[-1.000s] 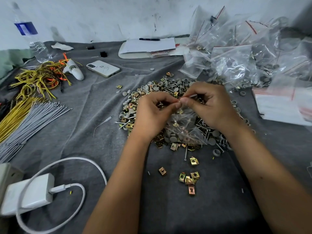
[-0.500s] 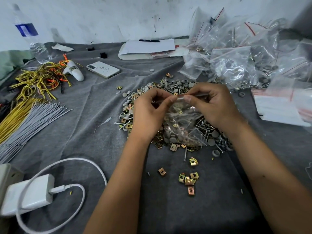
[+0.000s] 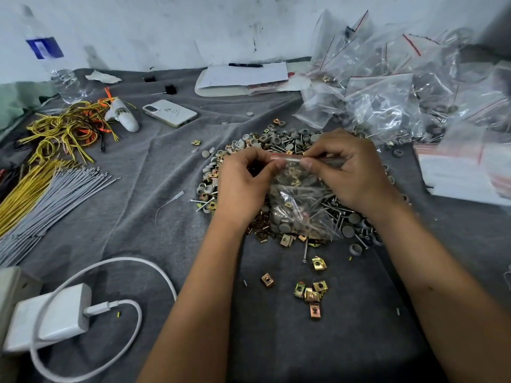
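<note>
Far left: water bottle, blue label, upright by the wall | Left: tangled yellow wires beyond a bundle of straight grey wires | Centre back: white phone lying face down; pen on notepad | Near left: white charger, cable plugged in and looped | Surface: creased grey cloth.

Wrinkled grey cloth-covered surface, mid-surface heap of grey caps, screws and brass clip nuts, white phone beyond, grey and yellow wire bundles along left edge, white charger with cable at near-left corner, clear zip bags piled at far-right corner
</note>
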The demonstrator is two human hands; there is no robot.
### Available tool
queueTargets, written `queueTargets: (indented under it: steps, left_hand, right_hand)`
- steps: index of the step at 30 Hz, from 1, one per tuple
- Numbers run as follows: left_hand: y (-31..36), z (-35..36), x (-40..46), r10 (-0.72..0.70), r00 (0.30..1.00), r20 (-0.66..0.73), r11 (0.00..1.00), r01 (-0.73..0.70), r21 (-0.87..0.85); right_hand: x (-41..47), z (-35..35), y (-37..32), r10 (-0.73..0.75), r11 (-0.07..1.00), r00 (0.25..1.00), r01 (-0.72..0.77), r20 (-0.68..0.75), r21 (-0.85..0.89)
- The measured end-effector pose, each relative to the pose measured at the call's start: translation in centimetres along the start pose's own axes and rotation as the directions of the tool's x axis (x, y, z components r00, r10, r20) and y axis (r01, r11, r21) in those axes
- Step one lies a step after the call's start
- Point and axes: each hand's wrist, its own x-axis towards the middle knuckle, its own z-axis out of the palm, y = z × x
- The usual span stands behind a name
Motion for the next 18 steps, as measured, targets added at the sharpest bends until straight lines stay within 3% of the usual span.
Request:
queueTargets:
  steps: [3,8,13,15,18]
  left_hand:
    - [-0.2,-0.2,-0.1,0.022,1.0,0.014,0.998,-0.021,-0.058]
    - [-0.2,0.2,-0.2,0.114,0.992,0.044,0.993,-0.114,-0.016]
    - [0.2,0.7,-0.4,0.118,0.993,0.024,0.993,-0.118,-0.012]
    - [0.1,0.8,-0.4,0.045,0.997,0.061,0.997,-0.041,-0.069]
    - [-0.1,0.9,-0.4,-0.182,0.952,0.246,0.909,0.259,-0.328]
  right_hand:
    - [0.0,-0.2,0.1,0.008,1.0,1.0,-0.008,0.016,-0.003]
    - [-0.1,0.1,-0.7,-0.086,0.98,0.996,0.085,0.003,-0.178]
    - [0.1,0.3,-0.8,-0.093,0.984,0.995,0.087,-0.035,-0.153]
    - [0.1,0.3,-0.7,-0.088,0.993,0.992,0.079,-0.094,-0.09]
    - [0.0,0.1,-0.9,-0.003,0.979,0.987,0.036,-0.16,0.201]
